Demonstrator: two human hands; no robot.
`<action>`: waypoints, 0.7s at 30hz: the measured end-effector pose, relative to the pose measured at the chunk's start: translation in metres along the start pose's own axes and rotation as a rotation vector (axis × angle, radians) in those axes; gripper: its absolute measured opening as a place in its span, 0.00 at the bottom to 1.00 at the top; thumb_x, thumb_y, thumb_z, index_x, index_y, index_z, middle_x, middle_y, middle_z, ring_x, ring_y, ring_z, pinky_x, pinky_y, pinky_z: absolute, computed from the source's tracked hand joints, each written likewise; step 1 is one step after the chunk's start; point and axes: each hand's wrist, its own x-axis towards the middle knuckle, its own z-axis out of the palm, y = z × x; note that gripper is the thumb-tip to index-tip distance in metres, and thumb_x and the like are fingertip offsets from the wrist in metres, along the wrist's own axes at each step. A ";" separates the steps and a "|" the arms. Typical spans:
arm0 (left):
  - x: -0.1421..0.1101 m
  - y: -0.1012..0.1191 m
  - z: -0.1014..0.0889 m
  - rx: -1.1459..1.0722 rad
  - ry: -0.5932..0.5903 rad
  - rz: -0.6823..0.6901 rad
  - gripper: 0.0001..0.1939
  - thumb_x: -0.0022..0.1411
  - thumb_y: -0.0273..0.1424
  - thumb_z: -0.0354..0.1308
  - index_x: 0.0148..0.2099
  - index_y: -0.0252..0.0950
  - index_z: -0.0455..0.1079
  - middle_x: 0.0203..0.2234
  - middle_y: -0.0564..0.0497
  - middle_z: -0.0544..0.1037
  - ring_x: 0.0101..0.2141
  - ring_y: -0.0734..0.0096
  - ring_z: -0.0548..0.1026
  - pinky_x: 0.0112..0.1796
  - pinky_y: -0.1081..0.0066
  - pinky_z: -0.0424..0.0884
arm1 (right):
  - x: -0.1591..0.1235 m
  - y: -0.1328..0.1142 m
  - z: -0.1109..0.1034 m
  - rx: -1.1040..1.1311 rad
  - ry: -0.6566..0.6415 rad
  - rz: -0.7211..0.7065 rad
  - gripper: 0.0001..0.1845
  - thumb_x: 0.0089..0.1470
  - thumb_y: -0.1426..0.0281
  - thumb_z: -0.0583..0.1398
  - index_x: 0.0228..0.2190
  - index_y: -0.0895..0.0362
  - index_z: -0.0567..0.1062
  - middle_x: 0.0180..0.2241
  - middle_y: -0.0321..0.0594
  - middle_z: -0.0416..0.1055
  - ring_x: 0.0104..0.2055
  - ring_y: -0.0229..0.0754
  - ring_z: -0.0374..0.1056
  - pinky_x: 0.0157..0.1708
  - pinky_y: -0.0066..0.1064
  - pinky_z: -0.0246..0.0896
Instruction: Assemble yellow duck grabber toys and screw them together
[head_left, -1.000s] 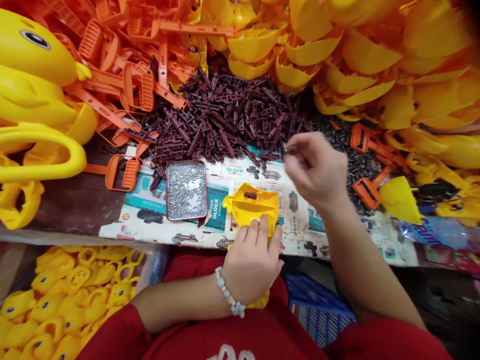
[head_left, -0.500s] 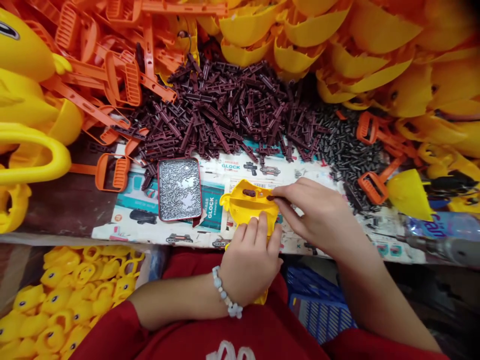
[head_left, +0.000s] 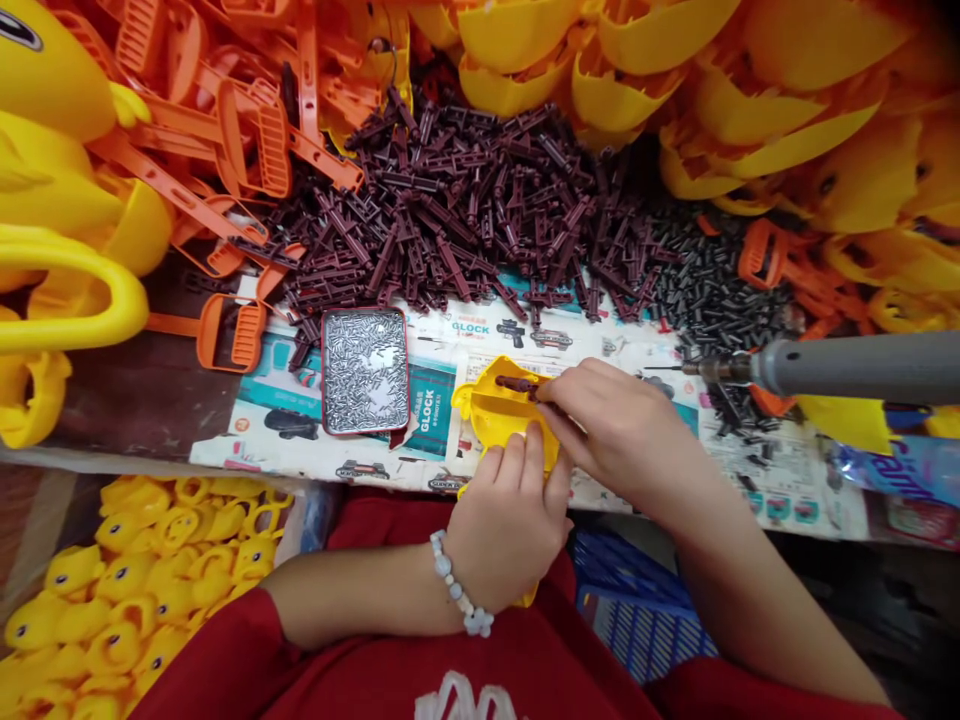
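Note:
A hollow yellow plastic shell [head_left: 496, 428] lies open side up at the table's front edge. My left hand [head_left: 510, 520] presses over its near part with the fingers closed on it. Inside the shell's far side sits a small dark brown plastic part [head_left: 517, 384]. My right hand [head_left: 619, 420] pinches that part's right end between thumb and forefinger. The fingertips partly hide the spot where part and shell meet. To the left of the shell is a red-rimmed tin of small metal screws [head_left: 365, 370].
A grey power screwdriver [head_left: 840, 368] juts in from the right above the table. Behind lie a heap of dark brown parts [head_left: 465, 210], small black pieces [head_left: 720, 285], orange handles [head_left: 255, 150] and stacked yellow shells [head_left: 660, 40]. Yellow duck-like pieces [head_left: 142, 590] fill the lower left.
The brown part now lies longer and straighter inside the shell, with my right hand slightly further left on it. The screwdriver has swung up and inward from the lower right. The view has shifted slightly.

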 end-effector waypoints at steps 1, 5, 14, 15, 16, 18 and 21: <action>0.000 0.000 0.000 -0.004 -0.002 -0.001 0.26 0.59 0.41 0.56 0.54 0.28 0.64 0.49 0.32 0.72 0.46 0.50 0.73 0.43 0.60 0.67 | 0.001 0.001 0.000 0.003 -0.011 -0.001 0.15 0.64 0.74 0.47 0.28 0.62 0.66 0.26 0.40 0.61 0.31 0.41 0.57 0.30 0.29 0.52; 0.000 0.002 0.003 -0.013 -0.012 -0.008 0.25 0.60 0.40 0.54 0.54 0.28 0.64 0.51 0.31 0.71 0.47 0.51 0.72 0.43 0.60 0.67 | 0.002 0.005 0.005 0.001 0.010 -0.004 0.14 0.63 0.75 0.48 0.27 0.62 0.65 0.27 0.41 0.61 0.31 0.41 0.57 0.32 0.29 0.52; -0.012 -0.043 -0.049 -0.274 0.143 0.067 0.12 0.64 0.35 0.49 0.45 0.37 0.70 0.45 0.46 0.76 0.47 0.69 0.72 0.48 0.70 0.67 | -0.016 0.000 0.008 0.076 0.172 0.060 0.17 0.67 0.61 0.49 0.41 0.64 0.67 0.31 0.41 0.62 0.32 0.40 0.60 0.32 0.30 0.52; -0.018 -0.060 -0.058 -0.251 0.239 -0.052 0.10 0.65 0.31 0.48 0.43 0.37 0.70 0.43 0.49 0.77 0.45 0.72 0.73 0.47 0.71 0.68 | -0.020 0.000 0.009 0.122 0.222 0.128 0.19 0.66 0.59 0.50 0.44 0.64 0.66 0.31 0.40 0.61 0.30 0.39 0.59 0.31 0.29 0.51; -0.024 -0.080 -0.065 -0.186 0.342 -0.232 0.09 0.65 0.29 0.48 0.42 0.37 0.70 0.40 0.50 0.78 0.42 0.72 0.74 0.46 0.70 0.69 | -0.024 0.000 0.009 0.159 0.270 0.191 0.18 0.65 0.59 0.52 0.44 0.63 0.66 0.29 0.39 0.60 0.27 0.38 0.58 0.30 0.29 0.50; -0.035 -0.121 -0.072 -0.028 0.393 -0.589 0.09 0.62 0.30 0.52 0.44 0.35 0.70 0.41 0.47 0.77 0.42 0.66 0.75 0.45 0.65 0.70 | -0.030 0.000 0.014 0.199 0.340 0.285 0.15 0.64 0.61 0.53 0.42 0.60 0.67 0.27 0.37 0.59 0.25 0.36 0.55 0.28 0.29 0.49; -0.043 -0.172 -0.069 0.156 0.382 -0.891 0.18 0.57 0.30 0.57 0.50 0.31 0.68 0.45 0.40 0.74 0.42 0.55 0.75 0.41 0.60 0.72 | -0.032 0.002 0.024 0.235 0.404 0.285 0.09 0.63 0.66 0.53 0.39 0.59 0.67 0.26 0.36 0.60 0.25 0.35 0.56 0.27 0.28 0.51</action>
